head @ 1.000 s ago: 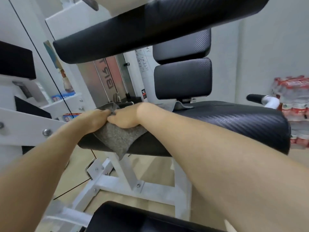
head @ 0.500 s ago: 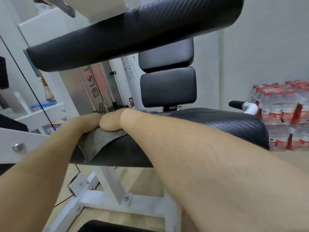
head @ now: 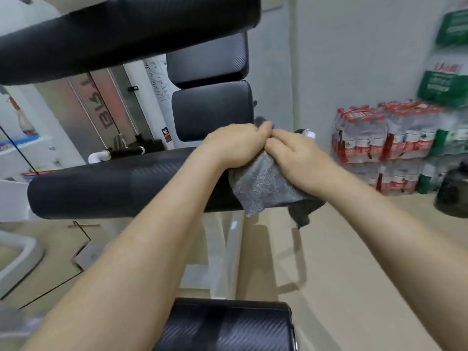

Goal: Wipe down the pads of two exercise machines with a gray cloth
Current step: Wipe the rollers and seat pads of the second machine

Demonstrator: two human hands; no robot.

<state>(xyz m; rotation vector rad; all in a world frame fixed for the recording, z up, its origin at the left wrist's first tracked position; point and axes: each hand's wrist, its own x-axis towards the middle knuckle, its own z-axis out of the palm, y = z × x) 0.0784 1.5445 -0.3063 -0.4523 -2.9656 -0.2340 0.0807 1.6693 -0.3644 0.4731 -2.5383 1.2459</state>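
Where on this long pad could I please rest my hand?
The long pad is bare from its left end to the left hand. Its right end is crowded: the right hand is beside it on the gray cloth.

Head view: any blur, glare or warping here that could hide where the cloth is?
Head view: the gray cloth, left hand and right hand read fairly sharp; motion blur smears the upper pad and the water bottle packs toward the right edge; wide-angle distortion bows the frame edges; light is soft and even, no harsh glare.
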